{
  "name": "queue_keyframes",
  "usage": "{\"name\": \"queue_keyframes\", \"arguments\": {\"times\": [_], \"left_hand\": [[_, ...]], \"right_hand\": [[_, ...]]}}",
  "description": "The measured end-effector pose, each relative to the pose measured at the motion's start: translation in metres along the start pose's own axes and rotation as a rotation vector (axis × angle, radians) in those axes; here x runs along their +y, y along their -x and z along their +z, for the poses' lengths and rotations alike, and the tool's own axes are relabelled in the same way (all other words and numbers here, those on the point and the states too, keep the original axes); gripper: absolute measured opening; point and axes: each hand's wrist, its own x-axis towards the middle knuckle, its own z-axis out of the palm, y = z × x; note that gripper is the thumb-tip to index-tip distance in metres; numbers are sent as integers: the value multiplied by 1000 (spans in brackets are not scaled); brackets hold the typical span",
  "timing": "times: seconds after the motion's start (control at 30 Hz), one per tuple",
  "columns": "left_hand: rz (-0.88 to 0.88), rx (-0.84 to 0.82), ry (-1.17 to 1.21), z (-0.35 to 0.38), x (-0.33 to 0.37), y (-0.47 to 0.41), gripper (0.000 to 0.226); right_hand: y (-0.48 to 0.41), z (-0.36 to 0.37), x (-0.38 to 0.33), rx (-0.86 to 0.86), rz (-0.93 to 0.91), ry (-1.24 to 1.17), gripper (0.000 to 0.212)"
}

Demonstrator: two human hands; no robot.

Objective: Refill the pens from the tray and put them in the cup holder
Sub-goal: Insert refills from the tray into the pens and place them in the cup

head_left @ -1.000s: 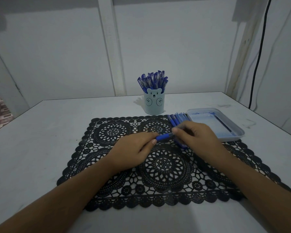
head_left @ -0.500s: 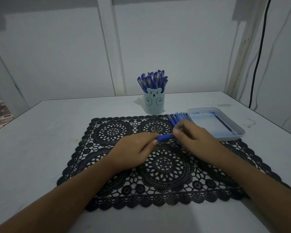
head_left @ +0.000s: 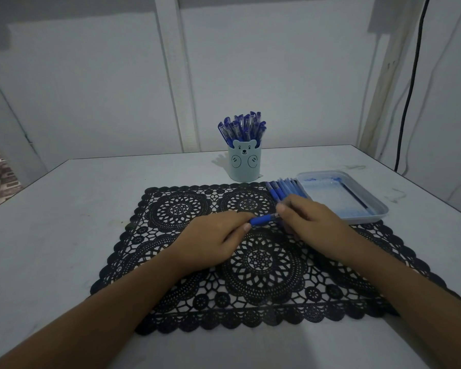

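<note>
Above mat (head_left: 171,262), right hand (head_left: 314,225) unmoved on pen (head_left: 262,219)

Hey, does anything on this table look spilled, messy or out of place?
Yes: blue ink-like smears stain the inside of the tray, and dark scuff marks streak the table beside it. Nothing looks tipped over.

Our right hand (head_left: 313,222) eases a shade away from our left hand (head_left: 210,241); slightly more of the blue pen (head_left: 262,220) shows between them; the right fingers tuck in.
</note>
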Motion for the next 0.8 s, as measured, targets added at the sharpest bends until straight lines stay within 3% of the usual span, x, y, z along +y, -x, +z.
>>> {"name": "queue_keyframes", "arguments": {"times": [0.07, 0.3, 0.43, 0.6, 0.7, 0.8], "left_hand": [[5, 8, 7, 0, 0, 0, 44], [102, 157, -156, -4, 1, -1, 31], [86, 202, -196, 1, -1, -3, 30], [-15, 228, -131, 5, -6, -3, 34], [-74, 220, -87, 5, -8, -3, 37], [-90, 204, -76, 4, -7, -2, 38]], "right_hand": [[0, 0, 0, -18, 0, 9, 19], [0, 2, -1, -44, -7, 97, 34], [0, 2, -3, 92, -12, 114, 32], [3, -2, -2, 178, 14, 537, 33], [3, -5, 4, 61, 44, 722, 34], [4, -2, 4, -4, 15, 718, 24]]}}
